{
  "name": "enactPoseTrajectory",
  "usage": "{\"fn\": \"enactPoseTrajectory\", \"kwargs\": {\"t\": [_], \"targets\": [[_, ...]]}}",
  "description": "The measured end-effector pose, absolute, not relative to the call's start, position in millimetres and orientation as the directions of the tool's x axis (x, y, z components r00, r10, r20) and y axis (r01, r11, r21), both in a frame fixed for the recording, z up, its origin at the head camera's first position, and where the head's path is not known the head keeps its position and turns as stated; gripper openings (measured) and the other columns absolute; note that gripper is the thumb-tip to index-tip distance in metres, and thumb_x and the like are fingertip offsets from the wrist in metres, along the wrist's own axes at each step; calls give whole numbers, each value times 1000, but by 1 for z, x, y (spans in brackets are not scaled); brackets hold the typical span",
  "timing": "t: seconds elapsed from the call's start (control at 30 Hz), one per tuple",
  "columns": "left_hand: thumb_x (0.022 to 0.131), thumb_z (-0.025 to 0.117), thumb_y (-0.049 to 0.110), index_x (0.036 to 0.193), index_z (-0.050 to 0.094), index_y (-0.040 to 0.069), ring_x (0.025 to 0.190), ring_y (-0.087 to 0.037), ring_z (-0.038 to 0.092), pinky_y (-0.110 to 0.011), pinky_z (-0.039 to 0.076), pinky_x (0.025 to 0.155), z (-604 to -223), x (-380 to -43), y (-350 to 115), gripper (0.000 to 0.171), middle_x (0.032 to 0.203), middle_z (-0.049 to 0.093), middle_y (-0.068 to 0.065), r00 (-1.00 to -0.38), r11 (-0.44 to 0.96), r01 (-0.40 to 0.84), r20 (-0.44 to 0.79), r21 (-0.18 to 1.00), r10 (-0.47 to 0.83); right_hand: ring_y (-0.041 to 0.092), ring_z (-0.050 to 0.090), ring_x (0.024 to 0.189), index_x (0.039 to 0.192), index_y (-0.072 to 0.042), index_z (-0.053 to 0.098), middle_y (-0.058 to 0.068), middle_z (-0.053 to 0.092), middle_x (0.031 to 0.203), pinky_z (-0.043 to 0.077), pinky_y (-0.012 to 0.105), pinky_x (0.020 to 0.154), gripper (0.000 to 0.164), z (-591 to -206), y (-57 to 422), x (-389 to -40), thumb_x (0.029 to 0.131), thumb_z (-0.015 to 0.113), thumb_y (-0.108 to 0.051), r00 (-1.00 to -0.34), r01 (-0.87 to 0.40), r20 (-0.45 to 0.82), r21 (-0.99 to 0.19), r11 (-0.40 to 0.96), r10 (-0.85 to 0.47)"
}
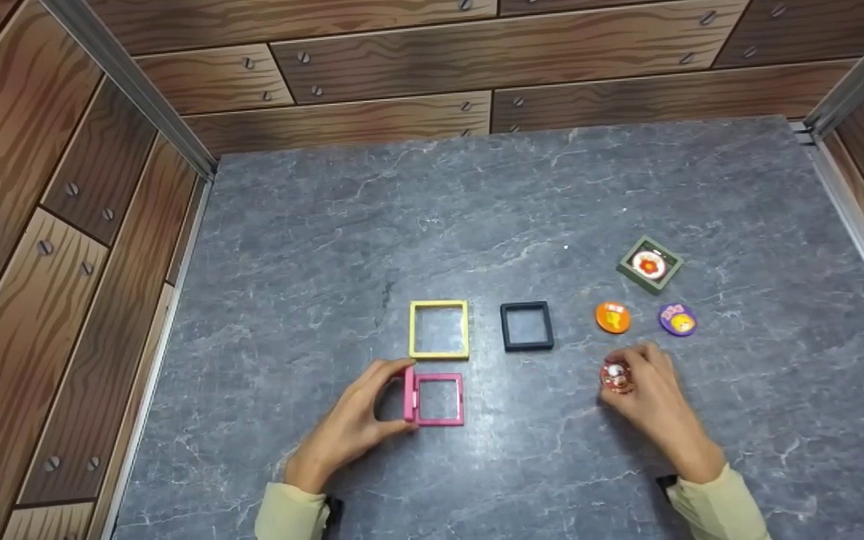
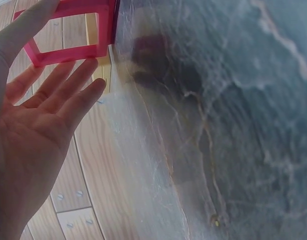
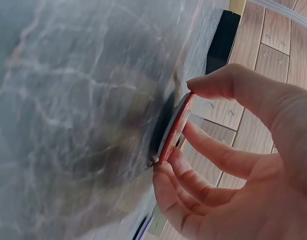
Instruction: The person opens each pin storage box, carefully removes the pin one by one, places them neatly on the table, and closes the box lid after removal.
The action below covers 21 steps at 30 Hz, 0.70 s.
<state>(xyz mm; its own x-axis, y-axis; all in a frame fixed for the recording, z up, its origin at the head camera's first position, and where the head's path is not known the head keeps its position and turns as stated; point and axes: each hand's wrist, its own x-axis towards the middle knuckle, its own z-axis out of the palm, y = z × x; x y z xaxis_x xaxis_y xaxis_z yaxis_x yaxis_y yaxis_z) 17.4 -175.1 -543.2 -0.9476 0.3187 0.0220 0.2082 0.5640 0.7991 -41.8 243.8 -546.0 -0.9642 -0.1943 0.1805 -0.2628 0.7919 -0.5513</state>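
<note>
A pink square frame lies hinged open on the table, one half flat with a clear window and the other half standing up. My left hand holds the raised half between thumb and fingertips; the left wrist view shows its pink rim against them. On the right, my right hand pinches a round red badge by its edge. In the right wrist view the badge is tilted close to the tabletop, thumb on one side and fingers on the other.
A yellow frame lies behind the pink one, with a black frame to its right. Orange and purple badges lie beyond my right hand. Behind them sits a green frame holding a badge. Wood-patterned panels border the table.
</note>
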Motion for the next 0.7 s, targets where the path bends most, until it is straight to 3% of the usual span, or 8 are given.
{"fn": "enactPoseTrajectory", "kwargs": {"t": [0.7], "targets": [[77,94,13,154,51,14,135,-19,61,-43,48,122,-544,19,-174,88,142,64,-4,-951,565,200,20,800,309,43,53,100,107,5,73,23,60,103,40,49,84,37,-547,252,-40,72,83,1,-972,-235,138,-566,790,-190]]}}
